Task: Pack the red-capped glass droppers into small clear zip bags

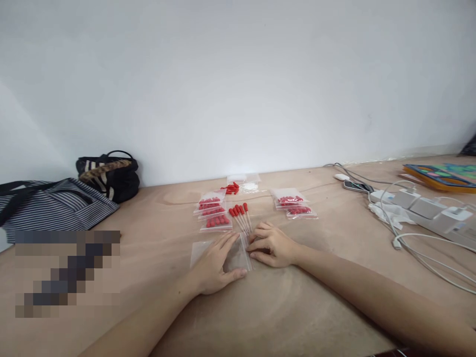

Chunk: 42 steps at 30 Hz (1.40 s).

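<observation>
A clear zip bag lies flat on the table, its zip edge toward the right. My left hand rests on the bag with thumb and fingers apart, pressing it down. At the zip edge, my right hand has curled fingers, with thumb and index closed on the bag's border. Just beyond the hands, several thin pale sticks with red tips fan out, their lower ends near my right fingertips. Filled zip bags of red pieces overlap on the left. More filled bags lie on the right.
Loose red pieces and clear bags lie by the wall. A striped bag and black handbag stand left. On the right are a power strip with chargers, white cables, a phone and an orange-edged board.
</observation>
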Motion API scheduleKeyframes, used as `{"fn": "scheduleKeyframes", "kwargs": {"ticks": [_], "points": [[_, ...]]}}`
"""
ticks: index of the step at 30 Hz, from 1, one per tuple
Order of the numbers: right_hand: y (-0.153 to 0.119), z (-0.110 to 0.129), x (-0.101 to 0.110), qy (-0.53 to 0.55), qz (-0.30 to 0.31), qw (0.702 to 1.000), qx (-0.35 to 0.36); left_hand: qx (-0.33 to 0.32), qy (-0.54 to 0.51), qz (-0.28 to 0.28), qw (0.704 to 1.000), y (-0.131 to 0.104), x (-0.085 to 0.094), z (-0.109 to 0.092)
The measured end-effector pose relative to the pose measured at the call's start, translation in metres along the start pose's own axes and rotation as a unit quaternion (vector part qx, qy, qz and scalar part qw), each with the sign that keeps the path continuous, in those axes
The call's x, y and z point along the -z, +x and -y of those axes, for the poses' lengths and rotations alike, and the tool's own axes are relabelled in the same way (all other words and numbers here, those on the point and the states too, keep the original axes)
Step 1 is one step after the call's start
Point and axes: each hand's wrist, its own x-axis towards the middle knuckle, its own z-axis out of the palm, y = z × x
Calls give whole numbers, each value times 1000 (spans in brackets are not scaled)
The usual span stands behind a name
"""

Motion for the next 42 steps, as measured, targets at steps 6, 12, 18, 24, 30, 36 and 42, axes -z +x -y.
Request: {"fn": "scheduleKeyframes", "kwargs": {"ticks": [6, 12, 18, 24, 30, 36, 42], "points": [[-3, 1, -1, 37, 9, 999, 5, 47, -35, 43, 997, 3, 6, -5], [0, 5, -1, 57, 28, 998, 14, 66, -50, 71, 994, 4, 6, -5], [3, 13, 3, 33, 45, 998, 24, 49, -41, 77, 995, 3, 5, -3], [3, 15, 6, 4, 41, 999, 13, 44, -19, 109, 993, 4, 6, -3], [7, 13, -13, -30, -38, 999, -8, 29, -11, 120, 992, 5, 8, -4], [10, 14, -14, -27, -38, 999, -19, 41, -9, 126, 991, 7, 8, -3], [7, 12, -10, -31, -66, 997, -28, 28, -9, 120, 992, 5, 9, -1]]}}
